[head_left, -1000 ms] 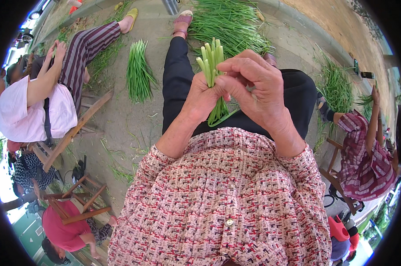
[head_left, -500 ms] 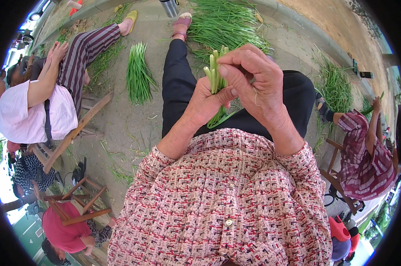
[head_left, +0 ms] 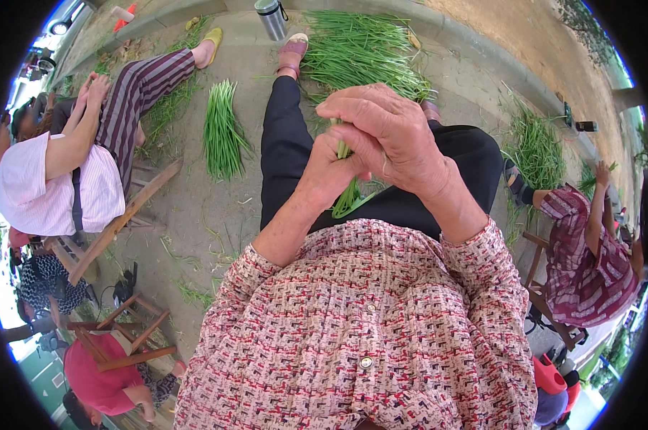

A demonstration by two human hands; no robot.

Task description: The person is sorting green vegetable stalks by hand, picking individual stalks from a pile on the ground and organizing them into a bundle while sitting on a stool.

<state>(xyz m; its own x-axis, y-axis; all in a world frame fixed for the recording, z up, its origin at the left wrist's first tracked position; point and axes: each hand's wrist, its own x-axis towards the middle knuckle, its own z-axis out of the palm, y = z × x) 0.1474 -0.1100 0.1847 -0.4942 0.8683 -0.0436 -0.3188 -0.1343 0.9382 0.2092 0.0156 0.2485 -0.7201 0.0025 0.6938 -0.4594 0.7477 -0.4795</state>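
Bunch of green stalks [head_left: 348, 196], centre of frame; pale ends now mostly covered.
Left hand [head_left: 322, 178]: fingers wrapped around the bunch. Right hand [head_left: 395, 142]: moved over the stalk tops since half a second ago, fingers bent, any hold hidden; handling apparently centred on the ends. Pile of greens [head_left: 363, 54]: upper centre, on the ground.

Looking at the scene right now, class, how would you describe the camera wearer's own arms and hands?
The left sleeve and right sleeve match: pale pinkish cloth patterned with small red and black marks, ending partway down the forearms. The left hand and right hand are bare, without gloves; no watch or bracelet shows.
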